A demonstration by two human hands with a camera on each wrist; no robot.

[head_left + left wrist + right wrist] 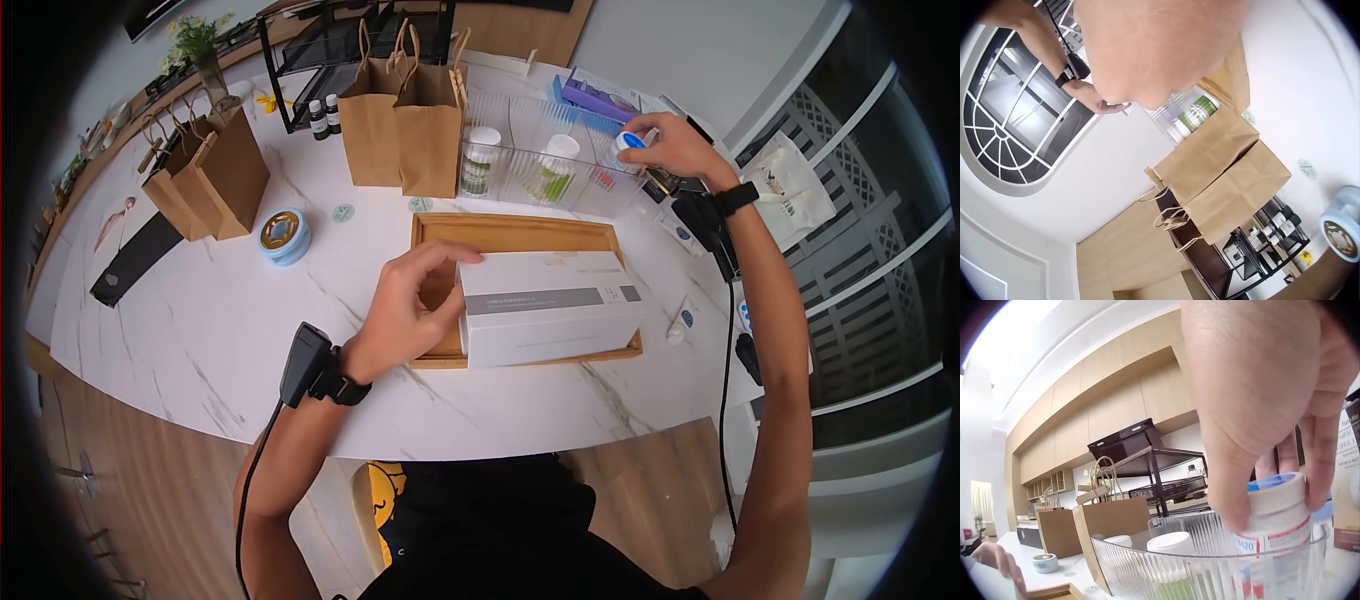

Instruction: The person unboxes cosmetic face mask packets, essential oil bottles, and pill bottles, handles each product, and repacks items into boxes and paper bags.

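Observation:
My right hand grips a white bottle with a blue top at the right end of a clear ribbed bin. In the right wrist view, thumb and fingers close round the upper part of this bottle, whose lower part shows through the bin wall. Two white-capped bottles with green labels stand in the same bin. My left hand holds the left end of a long white box with a grey stripe, index finger over its top edge. The box lies in a wooden tray.
Brown paper bags stand behind the tray, with more bags at left. A round light-blue container sits left of the tray. Two small dark bottles stand by a black rack. A small white tube lies right of the tray.

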